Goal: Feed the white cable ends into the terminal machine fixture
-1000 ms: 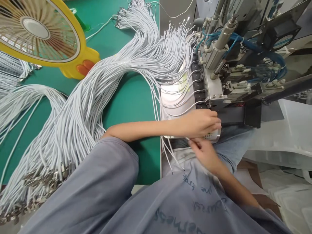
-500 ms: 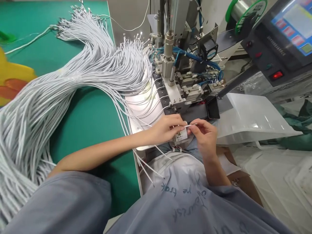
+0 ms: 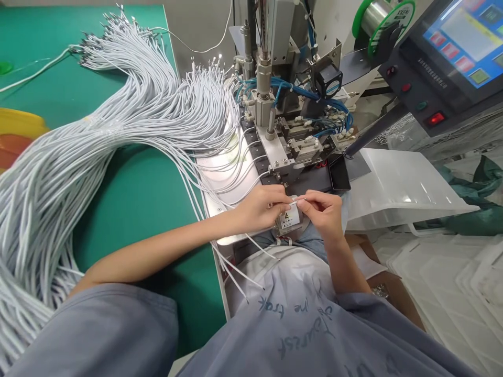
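Note:
Between my two hands is the thin end of a white cable [image 3: 293, 202]. My left hand [image 3: 264, 207] pinches it between thumb and fingertips. My right hand [image 3: 323, 209] is closed on the tip of the same cable, fingertips close to the left ones. Just beneath the fingers sits a small box with a white label [image 3: 290, 216] at the front of the machine [image 3: 277, 152]. Several white cables run from the large bundle [image 3: 118, 128] into the machine's left side. A few loose cable ends [image 3: 243, 272] hang over the table edge by my lap.
The bundle covers much of the green table [image 3: 129, 204]. A control panel with a lit screen [image 3: 448, 68] juts in at upper right, below a solder wire spool [image 3: 379, 18]. A translucent plastic bin [image 3: 408, 183] stands right of the machine, with a cardboard box [image 3: 393, 298] below.
My right hand's fingertips have come closer to the left ones along the cable. The whole view has shifted slightly, so the scene appears a little further left.

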Motion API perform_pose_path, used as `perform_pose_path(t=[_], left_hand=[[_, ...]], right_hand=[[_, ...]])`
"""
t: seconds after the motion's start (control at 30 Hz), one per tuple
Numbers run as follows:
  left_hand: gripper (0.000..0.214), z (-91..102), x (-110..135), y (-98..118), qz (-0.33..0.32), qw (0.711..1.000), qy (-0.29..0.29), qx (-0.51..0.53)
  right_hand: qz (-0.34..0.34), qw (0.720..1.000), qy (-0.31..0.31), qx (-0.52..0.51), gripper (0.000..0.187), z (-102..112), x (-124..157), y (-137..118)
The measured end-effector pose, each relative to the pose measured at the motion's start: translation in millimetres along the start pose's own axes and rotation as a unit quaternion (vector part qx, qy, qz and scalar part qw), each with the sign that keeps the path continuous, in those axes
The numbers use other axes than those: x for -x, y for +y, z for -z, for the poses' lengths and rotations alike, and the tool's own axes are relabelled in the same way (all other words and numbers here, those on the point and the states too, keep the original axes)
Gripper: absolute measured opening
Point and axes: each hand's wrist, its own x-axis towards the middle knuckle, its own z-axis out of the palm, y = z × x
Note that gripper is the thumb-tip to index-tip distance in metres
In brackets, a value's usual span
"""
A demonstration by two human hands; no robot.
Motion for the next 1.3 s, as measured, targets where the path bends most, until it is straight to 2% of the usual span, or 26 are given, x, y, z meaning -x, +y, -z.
perform_pose_path(t=[0.1,0.23,0.33,0.43,0.57,0.63,0.77,0.83,0.9,1.0,1.07,1.23,1.3], left_hand=[[0.015,-0.3,0,-1,0.025,0.999,-0.003,0.045],[0.02,1.8,0,-2,0.014,0.999,-0.031,0.041],[0.022,2.7,-1,-2,-0.002,0.999,-0.031,0.02],[0.021,0.8,0,-1,0.002,1.0,-0.017,0.023],[0.018,-4.8,3,0,0.027,0.999,0.033,0.03],[0.017,-7.1,4,1,0.029,0.998,0.051,0.037],[0.017,-6.5,4,2,0.021,0.998,0.04,0.033],[0.019,-2.7,3,2,0.011,1.0,0.022,0.0],[0.024,2.5,2,1,-0.007,0.997,-0.01,-0.08],[0.027,8.4,1,-1,-0.046,0.969,-0.059,-0.236],[0.026,8.1,1,-1,-0.047,0.96,-0.058,-0.27],[0.02,-3.7,4,-1,0.03,0.992,0.006,-0.122],[0.021,-5.9,5,-3,0.049,0.992,-0.008,-0.113]], right_hand=[[-0.008,0.999,0.014,-0.039,0.011,-4,0,3],[-0.029,0.999,-0.029,-0.014,0.013,3,-4,0],[-0.016,0.999,-0.047,-0.003,0.012,6,-7,-3],[0.005,1.0,-0.001,-0.024,0.012,-1,-6,-1],[-0.01,0.995,0.071,-0.074,0.017,-18,1,7],[-0.016,0.992,0.088,-0.09,0.017,-25,5,11],[-0.015,0.992,0.1,-0.072,0.017,-28,10,11],[0.01,0.994,0.104,-0.019,0.016,-24,9,7],[0.045,0.993,0.089,0.062,0.015,-17,5,2],[0.074,0.987,0.011,0.139,0.019,-8,-4,-2],[0.075,0.987,-0.016,0.142,0.022,-6,-8,-1],[0.073,0.989,0.068,0.106,0.021,-20,-6,7],[0.04,0.993,0.08,0.08,0.022,-22,-6,14]])
